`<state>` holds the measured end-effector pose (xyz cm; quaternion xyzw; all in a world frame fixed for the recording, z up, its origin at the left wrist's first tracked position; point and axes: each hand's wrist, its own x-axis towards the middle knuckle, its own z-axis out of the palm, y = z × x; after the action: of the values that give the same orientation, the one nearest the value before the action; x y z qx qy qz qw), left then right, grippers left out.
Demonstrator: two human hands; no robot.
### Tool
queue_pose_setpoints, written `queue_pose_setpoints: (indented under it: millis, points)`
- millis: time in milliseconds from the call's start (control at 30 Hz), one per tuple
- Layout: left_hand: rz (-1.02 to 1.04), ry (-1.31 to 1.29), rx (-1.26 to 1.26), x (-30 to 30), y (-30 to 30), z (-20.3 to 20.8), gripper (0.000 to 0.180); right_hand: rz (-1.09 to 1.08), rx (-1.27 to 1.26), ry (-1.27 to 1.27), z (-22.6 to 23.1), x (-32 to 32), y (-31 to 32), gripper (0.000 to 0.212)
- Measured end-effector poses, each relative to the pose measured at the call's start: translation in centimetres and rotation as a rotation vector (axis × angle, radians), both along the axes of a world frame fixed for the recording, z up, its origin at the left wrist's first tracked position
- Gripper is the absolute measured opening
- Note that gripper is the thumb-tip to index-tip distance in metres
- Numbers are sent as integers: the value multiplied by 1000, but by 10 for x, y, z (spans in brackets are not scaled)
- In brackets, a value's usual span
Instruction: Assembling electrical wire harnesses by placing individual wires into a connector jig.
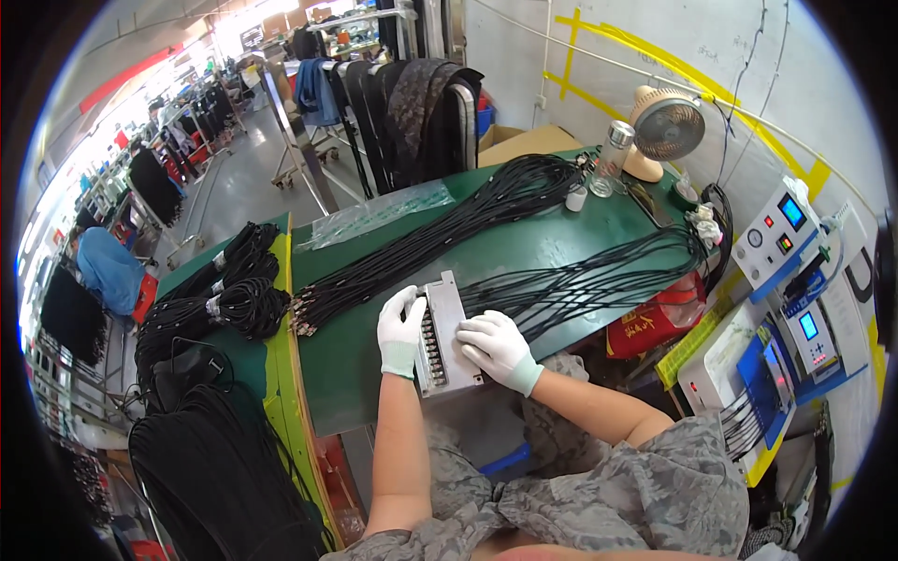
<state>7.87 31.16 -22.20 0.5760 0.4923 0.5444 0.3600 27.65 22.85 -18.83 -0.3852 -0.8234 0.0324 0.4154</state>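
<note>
A grey metal block fixture (451, 329) stands at the front edge of the green table, with a row of small dark and silver cable ends (432, 348) along its left side. My left hand (401, 329), in a white glove, is at the upper left of this row, thumb and fingers drawn together; whatever lies between them is hidden. My right hand (498, 348), also gloved, rests on the block's right side with its fingers stretched over the metal. Black cables (580, 285) run from behind the block to the right.
A long bundle of black cables (449, 229) crosses the green table (355, 374). Coiled cables (245, 309) lie left of a yellow strip. A fan (666, 123), a glass bottle (614, 159) and a phone (647, 204) stand or lie at the far right. Test devices (778, 234) line the right.
</note>
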Motion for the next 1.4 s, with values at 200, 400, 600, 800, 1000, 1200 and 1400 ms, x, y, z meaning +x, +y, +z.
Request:
queue_pose_setpoints:
  millis: [200, 400, 600, 800, 1000, 1200, 1400]
  points:
    - [-14, 194, 94, 0, -12, 7, 29, -15, 34, 86, -8, 2, -9, 23]
    - [-113, 34, 137, 8, -2, -5, 23, -89, 76, 170, -5, 16, -25, 27]
    - [-140, 49, 62, -18, -1, -6, 26, -360, -109, 266, 29, 117, -73, 25]
    - [-264, 1, -19, -15, 6, 2, 37, -1407, -264, -397, 25, 404, -258, 24]
    - [-284, -13, -44, -15, 11, -4, 40, -2317, -929, 409, -6, 510, -486, 65]
    - [-276, -37, -63, -23, 8, -8, 38, -2400, -1074, 491, -37, 555, -486, 72]
    - [-255, 90, -9, -27, 6, -6, 37, -2338, -1147, 301, -28, 533, -468, 73]
